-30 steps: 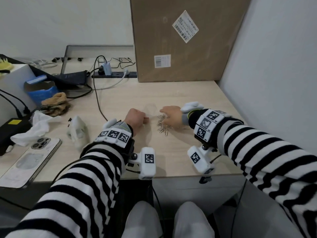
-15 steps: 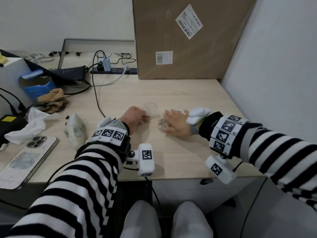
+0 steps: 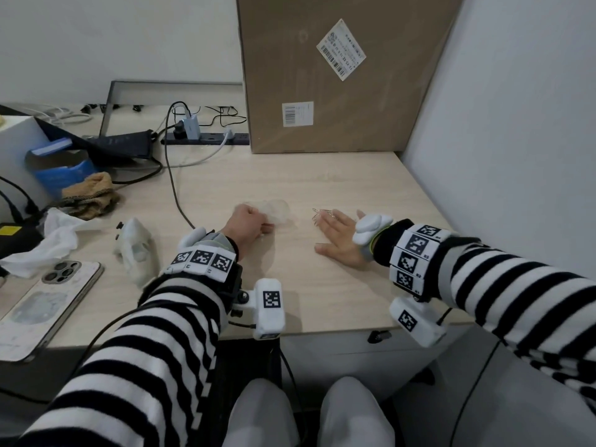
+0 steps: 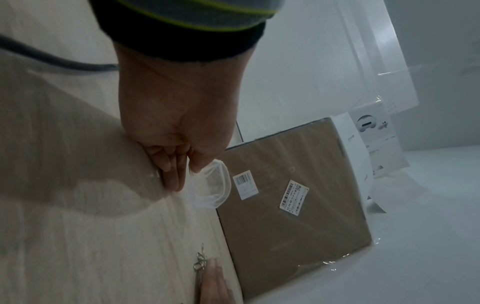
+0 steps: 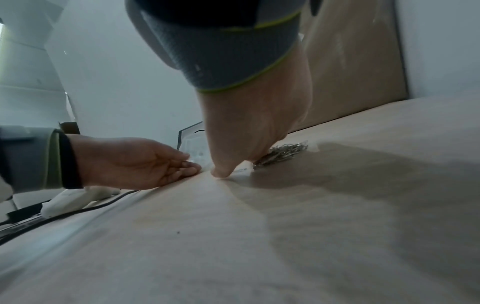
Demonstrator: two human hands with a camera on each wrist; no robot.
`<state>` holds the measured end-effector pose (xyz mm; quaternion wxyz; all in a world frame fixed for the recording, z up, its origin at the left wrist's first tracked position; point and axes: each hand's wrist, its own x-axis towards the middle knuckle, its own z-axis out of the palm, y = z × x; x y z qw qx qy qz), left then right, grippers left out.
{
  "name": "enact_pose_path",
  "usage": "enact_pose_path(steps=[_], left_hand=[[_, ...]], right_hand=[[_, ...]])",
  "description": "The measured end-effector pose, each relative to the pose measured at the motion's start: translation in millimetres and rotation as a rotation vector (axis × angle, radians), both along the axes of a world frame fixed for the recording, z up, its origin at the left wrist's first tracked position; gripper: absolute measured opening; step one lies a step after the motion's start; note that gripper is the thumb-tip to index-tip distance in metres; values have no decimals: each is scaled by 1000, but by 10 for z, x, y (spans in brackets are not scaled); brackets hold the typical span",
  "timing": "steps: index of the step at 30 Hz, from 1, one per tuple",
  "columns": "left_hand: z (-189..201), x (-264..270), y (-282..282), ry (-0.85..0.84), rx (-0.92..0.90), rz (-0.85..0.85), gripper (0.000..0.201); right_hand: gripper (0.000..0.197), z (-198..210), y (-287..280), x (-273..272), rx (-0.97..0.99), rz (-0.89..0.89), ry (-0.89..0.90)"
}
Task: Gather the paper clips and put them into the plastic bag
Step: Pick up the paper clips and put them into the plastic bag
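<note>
- Paper clips (image 3: 319,215): from the head view we see them as a small tangle on the tabletop (image 3: 322,185), just past the fingertips of our right hand (image 3: 338,240), which lies flat with its fingers straight and spread, holding nothing. The plastic bag (image 3: 277,211) lies to the left of the clips, with a stretch of bare tabletop between the two, and our left hand (image 3: 246,222) has its fingers curled on the bag's near edge. So the right hand is plainly the nearer to the clips, and we judge that the coming move is a sweep leftward toward the bag.
- From the left wrist view, our left hand (image 4: 179,127) pinches the clear bag (image 4: 215,185) with curled fingers, and the bag's mouth stands open as a rounded loop facing away from the wrist. The clips (image 4: 201,261) sit lower in this picture, touching the fingertips of the right hand (image 4: 215,283), well apart from the bag's mouth.
- From the right wrist view, our right hand (image 5: 254,131) presses down on the tabletop (image 5: 285,226) with the thumb tip planted, and the clips (image 5: 283,154) are heaped just behind the fingers, on the far side from the left hand (image 5: 135,162). The heap runs long and low across the picture. We cannot tell here whether any clip is under the fingers.
</note>
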<state>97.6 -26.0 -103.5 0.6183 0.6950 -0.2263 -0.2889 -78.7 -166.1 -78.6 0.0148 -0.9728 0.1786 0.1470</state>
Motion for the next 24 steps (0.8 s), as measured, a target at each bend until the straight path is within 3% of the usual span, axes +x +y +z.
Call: enact_pose_path(steps=[7,11,14,20,24], left_hand=[[-51,20,0,-76,41,40,38],[-57,27,19,-90,40,25,41],[-49,13,7,-114,42,18,44],[-44,5,-12,-183,101,28,44],[-30,-16,-20,-195,107,61,47]], right_hand=[[70,-23,318,-30,24,245,35],[73,-101,217,-60,113,136,11],[73,-104,-19,-84,53,57,-9],[82,228,-88,82,95,-36,-65],[66,353,-61,402,131,-78,-8]])
